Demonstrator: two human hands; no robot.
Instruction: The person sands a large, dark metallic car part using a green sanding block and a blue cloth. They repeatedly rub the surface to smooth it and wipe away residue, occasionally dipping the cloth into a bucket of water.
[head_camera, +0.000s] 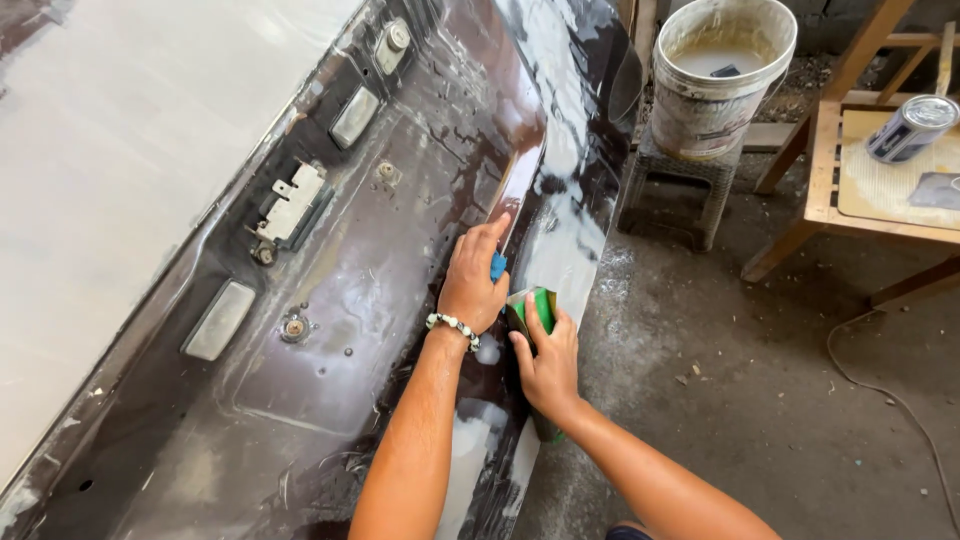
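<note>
Pressing flat on the dark panel (400, 270), the left hand (472, 283) lies with fingers together and extended along the panel's curved ridge; a small blue piece (497, 266) shows at its thumb side, pinched or trapped against the palm, though how it is gripped cannot be told. A bead bracelet (452, 324) circles that wrist. Just beside it, the right hand (548, 358) closes around a green block (541, 306), thumb over its near face, fingers wrapped behind, holding it against the panel's outer edge. Both hands sit near the middle of the ridge, close to each other but not touching.

White, wet-looking smears (565, 240) streak the panel's glossy right face, and pale patches run down toward the forearms. The panel's recessed face carries two pale rectangular lenses (220, 320), a metal latch (292, 208) and some bolts. A broad whitish surface (120, 150) lies beyond it to the left.

On a grey plastic stool (680, 185) stands a stained white bucket (720, 80) with cloudy liquid inside. To the right, a wooden bench (825, 150) holds a silver-topped can (912, 127) with a blue and white label, lying tilted. Dusty concrete floor (780, 400) spreads below, with a thin cable (890, 395) curling across it.
</note>
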